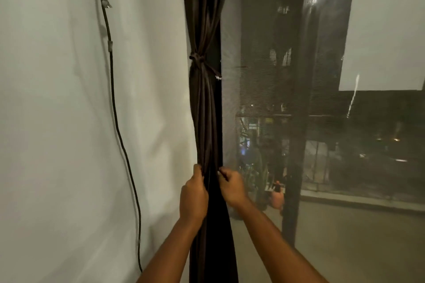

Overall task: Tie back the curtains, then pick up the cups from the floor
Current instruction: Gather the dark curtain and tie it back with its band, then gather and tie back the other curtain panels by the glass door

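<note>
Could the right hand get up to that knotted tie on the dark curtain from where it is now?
Probably yes. The right hand grips the gathered dark curtain well below the knotted tie, and only bare curtain folds lie between them. It would have to let go and reach straight up; whether the arm stretches that far is a guess.

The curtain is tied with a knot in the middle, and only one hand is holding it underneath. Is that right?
Not quite. In the head view the dark curtain is tied with a knot, but both hands hold it underneath: the left hand grips its left edge and the right hand pinches its right edge.
</note>
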